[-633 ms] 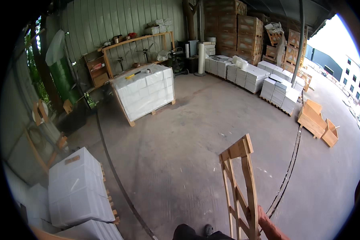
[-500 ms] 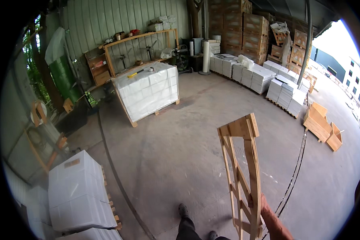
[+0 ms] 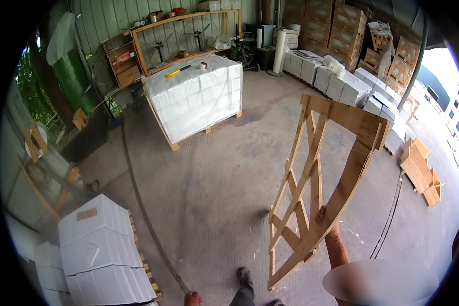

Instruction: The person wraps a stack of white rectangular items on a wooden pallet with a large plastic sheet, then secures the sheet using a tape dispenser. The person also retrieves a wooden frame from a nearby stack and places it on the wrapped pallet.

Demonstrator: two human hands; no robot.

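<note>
A right hand (image 3: 325, 219) grips a pale wooden slatted pallet frame (image 3: 319, 183), held upright off the concrete floor (image 3: 214, 194) (easier to carry). The left hand (image 3: 192, 298), barely visible left of the frame, can't be judged.

Daylight is entering from the open side at the upper right, where the outdoor area is washing out to near white. The concrete floor (image 3: 209, 204) is receiving soft, even illumination, and the wooden frame (image 3: 316, 183) is casting only a faint shadow. The wrapped white stack (image 3: 196, 97) is reflecting brightly without harsh glare. Fisheye distortion is bending straight edges toward the rim, a black vignette is ringing the circular field, and the left margin is appearing hazy and slightly blurred.
</note>
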